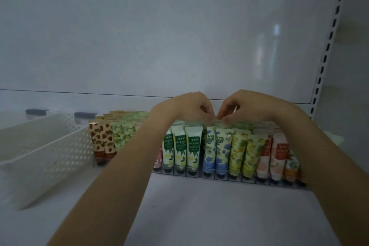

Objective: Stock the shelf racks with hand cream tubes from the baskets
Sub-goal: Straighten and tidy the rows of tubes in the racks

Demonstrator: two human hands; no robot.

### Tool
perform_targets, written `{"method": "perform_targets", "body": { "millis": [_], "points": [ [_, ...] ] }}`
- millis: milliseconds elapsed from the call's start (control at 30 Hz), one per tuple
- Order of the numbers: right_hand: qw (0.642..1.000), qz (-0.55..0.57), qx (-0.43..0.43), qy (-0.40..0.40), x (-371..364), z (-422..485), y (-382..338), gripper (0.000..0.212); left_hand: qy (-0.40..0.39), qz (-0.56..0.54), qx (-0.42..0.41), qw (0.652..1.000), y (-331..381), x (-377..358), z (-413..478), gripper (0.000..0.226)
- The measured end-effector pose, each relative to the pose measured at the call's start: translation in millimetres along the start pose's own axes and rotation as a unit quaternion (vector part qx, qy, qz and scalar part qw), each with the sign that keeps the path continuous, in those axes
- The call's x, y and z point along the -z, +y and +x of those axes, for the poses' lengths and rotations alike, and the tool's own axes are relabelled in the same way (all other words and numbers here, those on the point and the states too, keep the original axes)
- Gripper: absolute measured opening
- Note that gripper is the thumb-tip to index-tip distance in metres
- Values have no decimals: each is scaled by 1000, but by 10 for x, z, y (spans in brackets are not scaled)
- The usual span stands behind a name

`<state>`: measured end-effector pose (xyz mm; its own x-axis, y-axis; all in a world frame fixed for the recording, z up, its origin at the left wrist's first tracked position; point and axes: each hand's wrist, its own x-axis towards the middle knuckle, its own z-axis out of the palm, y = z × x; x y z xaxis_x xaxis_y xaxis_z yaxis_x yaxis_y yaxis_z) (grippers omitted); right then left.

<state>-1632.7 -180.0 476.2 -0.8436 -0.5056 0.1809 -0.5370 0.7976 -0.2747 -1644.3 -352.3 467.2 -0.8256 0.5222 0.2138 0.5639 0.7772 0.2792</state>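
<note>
Rows of hand cream tubes stand cap down in a clear rack point(235, 180) on the white shelf: strawberry print point(102, 142), green and white point(179, 146), blue flower point(216, 146), yellow point(245, 152), peach and orange point(277, 156). Both arms reach over the rack. My left hand point(189, 109) and my right hand point(245, 107) meet above the back of the blue row, fingers curled, together pinching the top edge of a tube point(217, 120) there. Most of that tube is hidden behind the front tubes.
A white perforated basket point(46, 152) lies at the left of the shelf, with two grey-lidded containers point(84, 115) behind it. The shelf's back wall is close behind the rack; a slotted upright point(327, 50) stands at the right. Bare shelf surface point(199, 215) lies in front.
</note>
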Motion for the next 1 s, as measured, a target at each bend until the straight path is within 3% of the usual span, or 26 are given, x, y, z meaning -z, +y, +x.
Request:
{"method": "perform_targets", "body": {
  "millis": [333,533,1000],
  "points": [
    [1000,4,-4,-21,-84,-2,-6,11,-8,72,7,997,141,-112,-21,15],
    [999,-31,-21,-37,-112,-17,12,20,-8,60,9,998,141,-149,-31,14],
    [999,-25,3,-21,-123,-4,53,16,-18,33,-3,999,100,-149,-29,16]
  ]
}}
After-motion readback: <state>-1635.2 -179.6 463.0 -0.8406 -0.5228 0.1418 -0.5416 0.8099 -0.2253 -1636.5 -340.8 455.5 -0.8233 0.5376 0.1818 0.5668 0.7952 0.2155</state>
